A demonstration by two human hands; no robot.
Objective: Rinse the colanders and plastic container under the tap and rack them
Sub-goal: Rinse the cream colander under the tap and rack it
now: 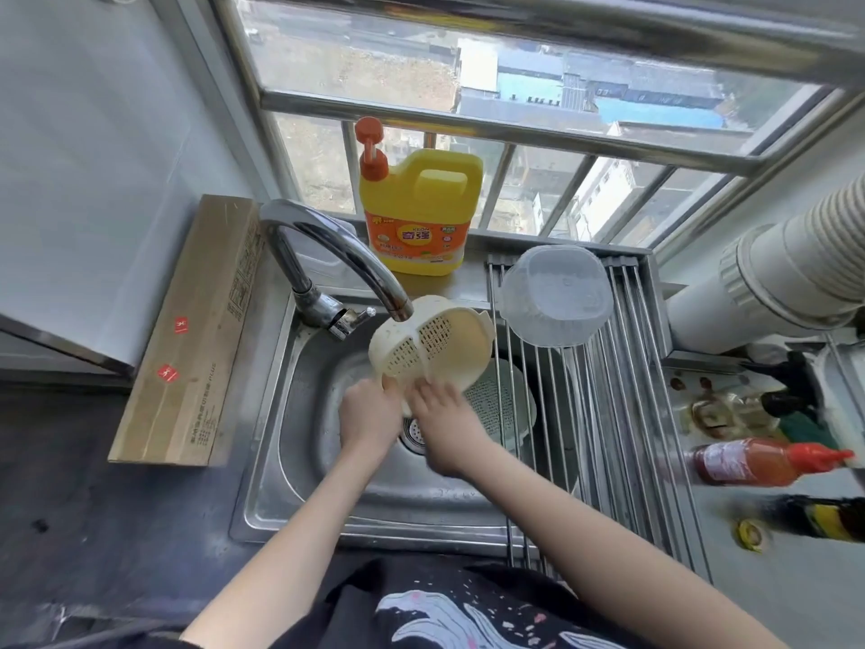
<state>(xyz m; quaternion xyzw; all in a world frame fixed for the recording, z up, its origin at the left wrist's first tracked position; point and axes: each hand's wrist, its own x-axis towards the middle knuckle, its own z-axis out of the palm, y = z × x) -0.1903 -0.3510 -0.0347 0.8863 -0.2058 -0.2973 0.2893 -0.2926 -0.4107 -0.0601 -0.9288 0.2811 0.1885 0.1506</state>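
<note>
**Rinse half done: one colander under tap, container racked**

While both hands work at the sink (281, 461), the plastic container (557, 297) already sits upside down on the rack (622, 414), so that part's done. Cream colander (433, 346) is held just under the tap (337, 255); left hand (370, 414) grips its rim, right hand (442, 421) w/ fingers against its underside. Green colander (501, 405) lies in the basin beneath the rack, prob. unrinsed. Detergent jug (419, 213) stands behind; sauce bottle (767, 461) on the desk, clear of things.

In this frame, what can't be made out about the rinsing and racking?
- Head view: water flow from tap; spout mouth meets cream colander, no stream resolves.
- Second colander: partly behind rack rods.
- Right hand: blurred, grip unclear.
- Left hand: fingertips hidden behind the colander rim.
</note>
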